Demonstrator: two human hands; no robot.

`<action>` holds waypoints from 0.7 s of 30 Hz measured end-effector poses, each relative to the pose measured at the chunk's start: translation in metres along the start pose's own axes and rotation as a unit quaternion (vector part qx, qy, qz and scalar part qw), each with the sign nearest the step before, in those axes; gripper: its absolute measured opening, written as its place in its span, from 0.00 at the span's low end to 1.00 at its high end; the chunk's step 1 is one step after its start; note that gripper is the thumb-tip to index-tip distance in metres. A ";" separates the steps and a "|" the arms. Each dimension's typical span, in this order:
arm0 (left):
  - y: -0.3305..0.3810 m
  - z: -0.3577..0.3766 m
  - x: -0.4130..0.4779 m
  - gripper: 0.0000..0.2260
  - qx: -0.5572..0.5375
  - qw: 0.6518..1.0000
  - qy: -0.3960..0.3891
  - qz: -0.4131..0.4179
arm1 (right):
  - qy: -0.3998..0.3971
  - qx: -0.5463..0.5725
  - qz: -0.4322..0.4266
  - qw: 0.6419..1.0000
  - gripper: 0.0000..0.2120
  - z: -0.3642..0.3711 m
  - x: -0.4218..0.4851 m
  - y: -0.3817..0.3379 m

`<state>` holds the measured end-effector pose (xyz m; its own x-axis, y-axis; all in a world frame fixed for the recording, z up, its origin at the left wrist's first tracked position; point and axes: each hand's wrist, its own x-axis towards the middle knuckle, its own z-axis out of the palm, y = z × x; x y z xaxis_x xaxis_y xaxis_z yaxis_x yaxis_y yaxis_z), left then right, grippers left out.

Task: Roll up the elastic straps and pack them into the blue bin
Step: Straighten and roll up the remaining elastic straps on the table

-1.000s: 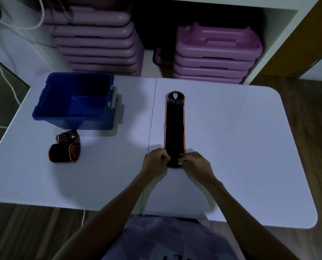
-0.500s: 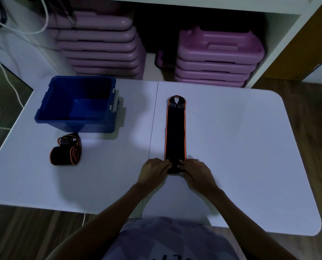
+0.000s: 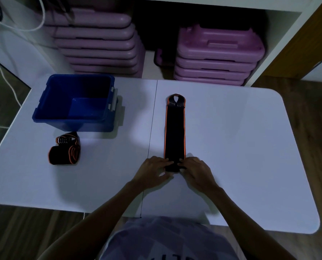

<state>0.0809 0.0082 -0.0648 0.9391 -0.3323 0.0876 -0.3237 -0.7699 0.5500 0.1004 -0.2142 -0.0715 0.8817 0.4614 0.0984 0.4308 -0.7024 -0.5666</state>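
We see a dim room with a white tabletop [image 3: 241,147] standing on a wooden floor [image 3: 310,128]. Beyond its far edge is a white shelf unit [image 3: 280,44] holding two stacks of purple cases, one on the left [image 3: 96,45] and one on the right [image 3: 218,57]. A white cable [image 3: 6,76] runs down at the far left.

The blue bin [image 3: 92,126] sits on the far left part of the tabletop, and we see only its bare blue floor inside. Just near of it, apart from its wall, lies a rolled strap [image 3: 64,150], black with orange edging.

Right of the tabletop's centre seam a long strap [image 3: 174,132] lies flat, running straight from near to far, its looped end at the far side. Its near end is bunched into a small dark roll. The left hand [image 3: 152,171] and right hand [image 3: 197,171] meet there. Each one grips that roll from its own side, with the fingers curled over the top. The forearms reach in from the near edge.
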 end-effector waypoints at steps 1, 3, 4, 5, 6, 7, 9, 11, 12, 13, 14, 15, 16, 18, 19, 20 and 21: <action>0.000 0.000 0.001 0.16 -0.014 1.000 0.008 -0.003 | 0.002 0.006 0.004 1.000 0.15 -0.001 0.001 -0.001; 0.000 0.002 0.005 0.11 -0.047 0.998 0.004 -0.044 | 0.001 0.011 0.016 1.000 0.17 -0.001 0.003 -0.002; 0.001 0.002 0.007 0.10 -0.058 0.996 -0.001 -0.074 | -0.001 0.013 0.027 1.000 0.17 -0.001 0.005 -0.002; 0.001 0.003 0.010 0.10 -0.064 0.993 -0.010 -0.098 | -0.009 0.016 0.044 0.999 0.16 -0.001 0.007 -0.002; 0.001 0.003 0.013 0.10 -0.068 0.991 -0.017 -0.113 | -0.019 0.020 0.063 0.998 0.14 -0.001 0.009 -0.002; 0.002 0.003 0.015 0.10 -0.073 0.989 -0.024 -0.125 | -0.032 0.028 0.083 0.996 0.12 -0.002 0.010 -0.002; 0.005 0.000 0.021 0.09 -0.090 0.984 -0.029 -0.154 | -0.042 0.058 0.117 0.991 0.12 -0.006 0.014 -0.005; 0.006 -0.003 0.027 0.07 -0.125 0.973 -0.023 -0.195 | -0.030 0.091 0.137 0.986 0.17 -0.010 0.018 -0.010; 0.006 -0.003 0.030 0.06 -0.140 0.966 -0.021 -0.215 | -0.025 0.098 0.142 0.985 0.19 -0.011 0.020 -0.012; 0.007 -0.002 0.033 0.05 -0.149 0.963 -0.017 -0.225 | -0.024 0.096 0.148 0.984 0.18 -0.011 0.023 -0.012; 0.007 -0.001 0.036 0.05 -0.151 0.962 -0.012 -0.227 | -0.026 0.091 0.156 0.983 0.15 -0.010 0.025 -0.011; 0.007 0.000 0.038 0.04 -0.150 0.963 -0.007 -0.225 | -0.027 0.089 0.169 0.981 0.13 -0.009 0.029 -0.010; 0.008 0.001 0.041 0.04 -0.150 0.963 -0.001 -0.226 | -0.026 0.090 0.179 0.979 0.11 -0.008 0.032 -0.009; 0.009 0.002 0.043 0.04 -0.144 0.963 0.011 -0.226 | -0.025 0.089 0.190 0.977 0.10 -0.006 0.036 -0.008; 0.009 0.005 0.043 0.05 -0.129 0.967 0.016 -0.219 | -0.024 0.082 0.190 0.978 0.09 -0.004 0.037 -0.009; 0.009 0.008 0.043 0.06 -0.106 0.971 0.020 -0.214 | -0.023 0.073 0.189 0.979 0.09 -0.003 0.038 -0.010; 0.008 0.011 0.041 0.08 -0.082 0.974 0.031 -0.208 | -0.020 0.069 0.192 0.979 0.09 -0.002 0.039 -0.011</action>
<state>0.1159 -0.0178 -0.0659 0.9919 0.0285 -0.1239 0.1051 -0.7322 0.6730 0.1303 -0.1901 -0.0597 0.9639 0.2013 -0.1742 0.0371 -0.7495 -0.6610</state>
